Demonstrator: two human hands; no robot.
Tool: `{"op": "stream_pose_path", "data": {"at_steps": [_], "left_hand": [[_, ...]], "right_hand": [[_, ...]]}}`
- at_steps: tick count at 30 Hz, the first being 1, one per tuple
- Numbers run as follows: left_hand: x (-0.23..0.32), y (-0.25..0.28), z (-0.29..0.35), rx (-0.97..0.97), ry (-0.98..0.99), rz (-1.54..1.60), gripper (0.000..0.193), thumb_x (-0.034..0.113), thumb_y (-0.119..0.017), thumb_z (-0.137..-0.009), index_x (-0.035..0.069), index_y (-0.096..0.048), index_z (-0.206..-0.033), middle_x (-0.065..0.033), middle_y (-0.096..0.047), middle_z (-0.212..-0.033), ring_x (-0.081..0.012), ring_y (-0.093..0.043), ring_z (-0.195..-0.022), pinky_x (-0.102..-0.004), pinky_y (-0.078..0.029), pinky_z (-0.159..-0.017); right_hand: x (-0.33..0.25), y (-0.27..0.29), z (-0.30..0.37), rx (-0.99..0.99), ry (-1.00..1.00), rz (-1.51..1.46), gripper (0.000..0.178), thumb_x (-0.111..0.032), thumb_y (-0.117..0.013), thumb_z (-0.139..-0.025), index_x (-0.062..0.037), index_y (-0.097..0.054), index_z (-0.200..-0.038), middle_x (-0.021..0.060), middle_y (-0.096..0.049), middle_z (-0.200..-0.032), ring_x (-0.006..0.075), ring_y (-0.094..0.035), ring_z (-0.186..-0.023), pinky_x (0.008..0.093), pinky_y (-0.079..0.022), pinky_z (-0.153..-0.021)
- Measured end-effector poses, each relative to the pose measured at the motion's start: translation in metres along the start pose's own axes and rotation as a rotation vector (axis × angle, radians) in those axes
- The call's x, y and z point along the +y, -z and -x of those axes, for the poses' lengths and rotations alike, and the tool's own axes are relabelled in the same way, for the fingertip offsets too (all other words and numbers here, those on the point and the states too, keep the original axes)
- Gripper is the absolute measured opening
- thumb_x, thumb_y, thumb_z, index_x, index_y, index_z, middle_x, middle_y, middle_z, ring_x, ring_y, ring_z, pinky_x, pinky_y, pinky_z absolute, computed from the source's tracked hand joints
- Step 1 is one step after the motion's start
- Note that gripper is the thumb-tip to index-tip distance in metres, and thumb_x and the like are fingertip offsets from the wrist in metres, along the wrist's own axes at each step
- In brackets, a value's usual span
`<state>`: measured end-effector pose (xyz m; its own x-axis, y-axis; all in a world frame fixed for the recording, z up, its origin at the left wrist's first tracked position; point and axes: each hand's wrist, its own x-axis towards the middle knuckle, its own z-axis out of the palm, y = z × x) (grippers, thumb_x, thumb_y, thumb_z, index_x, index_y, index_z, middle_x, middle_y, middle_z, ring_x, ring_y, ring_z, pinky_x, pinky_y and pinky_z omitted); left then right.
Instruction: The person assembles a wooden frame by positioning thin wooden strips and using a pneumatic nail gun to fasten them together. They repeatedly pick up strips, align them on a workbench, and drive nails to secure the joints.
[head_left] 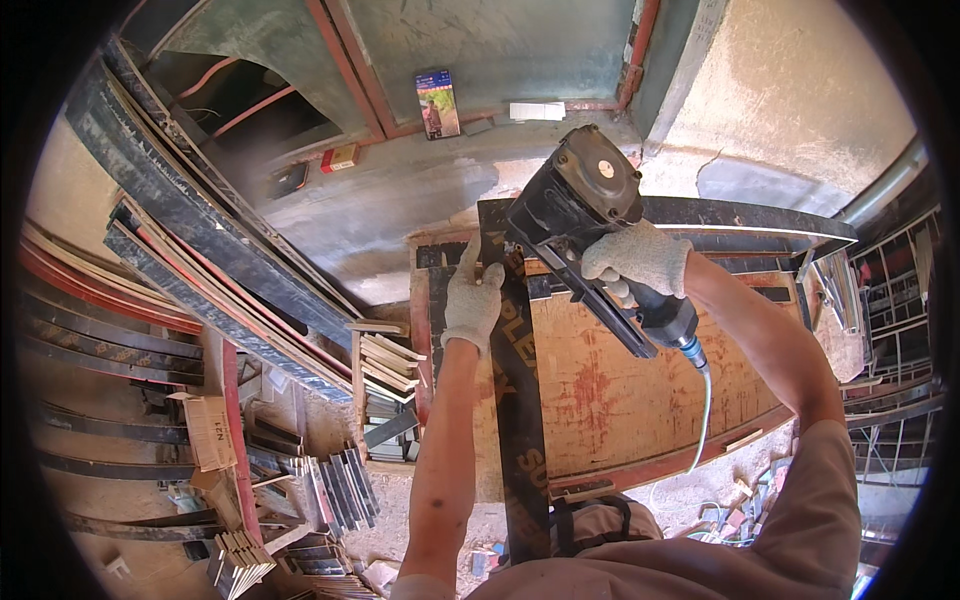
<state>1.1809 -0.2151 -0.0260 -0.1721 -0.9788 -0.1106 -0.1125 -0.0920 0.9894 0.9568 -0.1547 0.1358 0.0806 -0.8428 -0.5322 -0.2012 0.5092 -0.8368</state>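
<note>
My right hand (638, 258), in a grey knit glove, grips the handle of a black pneumatic nail gun (578, 205) whose nose points down at the far end of a long black plywood strip (522, 400). A pale blue air hose (702, 415) hangs from the gun's handle. My left hand (472, 298), also gloved, presses flat on the left side of that strip near its far end, fingers pinching a small piece at its edge. The strip lies lengthwise across a reddish-brown plywood board (620, 390) on a work surface.
Long black and red-edged plywood strips (200, 250) lean in stacks at the left. Short cut pieces (385, 370) and small black offcuts (335, 490) pile beside the board. A cardboard box (208, 430) sits lower left. Metal racks (890, 320) stand at the right. A concrete wall rises behind.
</note>
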Motion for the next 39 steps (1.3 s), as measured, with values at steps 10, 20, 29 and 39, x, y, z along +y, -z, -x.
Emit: {"op": "stream_pose_path", "data": {"at_steps": [10, 20, 29, 39], "left_hand": [[0.000, -0.003, 0.001, -0.015, -0.052, 0.166, 0.061, -0.006, -0.058, -0.094, 0.011, -0.050, -0.152, 0.0003, -0.067, -0.116, -0.0062, -0.056, -0.083, -0.0211, -0.047, -0.076], [-0.010, -0.006, -0.001, 0.070, -0.015, 0.237, 0.056, -0.004, -0.062, -0.093, 0.009, -0.055, -0.147, -0.0005, -0.068, -0.105, -0.0067, -0.055, -0.074, -0.0228, -0.049, -0.069], [-0.001, -0.003, 0.000, 0.046, -0.063, 0.075, 0.061, -0.001, -0.065, -0.091, 0.015, -0.053, -0.149, 0.0000, -0.067, -0.095, -0.0055, -0.053, -0.069, -0.0228, -0.046, -0.061], [-0.015, -0.009, -0.001, 0.100, -0.018, 0.291, 0.053, -0.002, -0.068, -0.091, 0.007, -0.060, -0.142, -0.0001, -0.069, -0.093, -0.0033, -0.052, -0.062, -0.0221, -0.043, -0.052]], "right_hand": [[0.002, 0.007, 0.000, -0.002, -0.079, -0.024, 0.006, -0.004, -0.068, -0.081, -0.0047, -0.062, -0.079, 0.0019, -0.049, -0.055, 0.0140, -0.050, -0.044, 0.0322, -0.043, -0.040], [-0.002, 0.002, 0.001, -0.004, -0.018, 0.060, 0.008, -0.002, -0.065, -0.081, -0.0028, -0.059, -0.075, 0.0048, -0.051, -0.055, 0.0161, -0.052, -0.043, 0.0329, -0.044, -0.038], [0.002, 0.003, 0.000, -0.030, 0.005, 0.012, 0.008, -0.002, -0.066, -0.081, -0.0011, -0.058, -0.081, 0.0054, -0.051, -0.056, 0.0163, -0.051, -0.043, 0.0324, -0.042, -0.035], [0.004, 0.004, -0.001, -0.002, -0.035, 0.032, 0.007, -0.003, -0.069, -0.081, -0.0054, -0.062, -0.081, 0.0017, -0.050, -0.055, 0.0136, -0.050, -0.044, 0.0315, -0.044, -0.041]]}}
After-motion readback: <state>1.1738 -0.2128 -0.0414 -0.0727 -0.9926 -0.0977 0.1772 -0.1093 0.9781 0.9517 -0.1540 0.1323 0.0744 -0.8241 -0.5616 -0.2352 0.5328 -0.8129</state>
